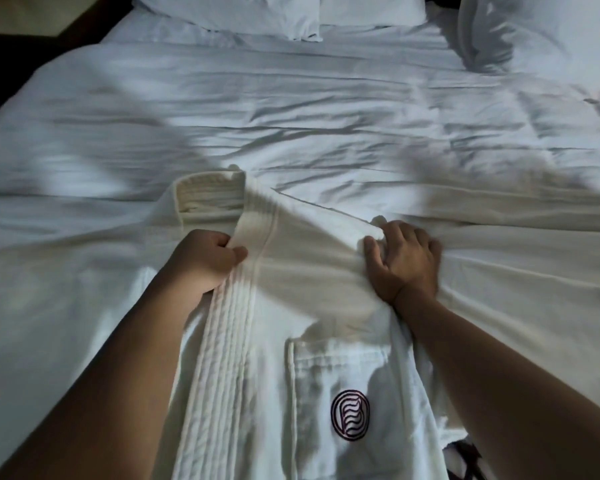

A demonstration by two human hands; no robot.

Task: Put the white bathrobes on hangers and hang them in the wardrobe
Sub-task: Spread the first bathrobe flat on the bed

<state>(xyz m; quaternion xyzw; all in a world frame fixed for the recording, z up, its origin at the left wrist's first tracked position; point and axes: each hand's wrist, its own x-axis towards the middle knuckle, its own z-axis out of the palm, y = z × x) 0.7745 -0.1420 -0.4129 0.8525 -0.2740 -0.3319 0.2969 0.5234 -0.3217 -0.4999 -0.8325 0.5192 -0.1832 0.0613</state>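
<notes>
Head view. Setting: a dim bedroom, with a bed under a rumpled white duvet filling nearly the whole field. Far end: white pillows lay side by side, with a further bunched pillow at the far right. Far left corner: a strip of dark floor showed beside the bed.

Item: one white bathrobe, spread front-up on the near part of the duvet, its neck pointing to the far side and its lower part running off the near edge of the picture. Its ribbed collar band ran from the near left up to the neck, where it stood folded over. A chest pocket sat near centre, bearing a round dark-red wave emblem.

Left hand: fingers curled round the collar band just below the neck, thumb laid on top, gripping it.

Right hand: fingers bent over a bunched fold at the robe's right shoulder edge, holding that cloth.

Near right corner: a small dark patterned object, partly hidden under the robe; its kind could not be told.
</notes>
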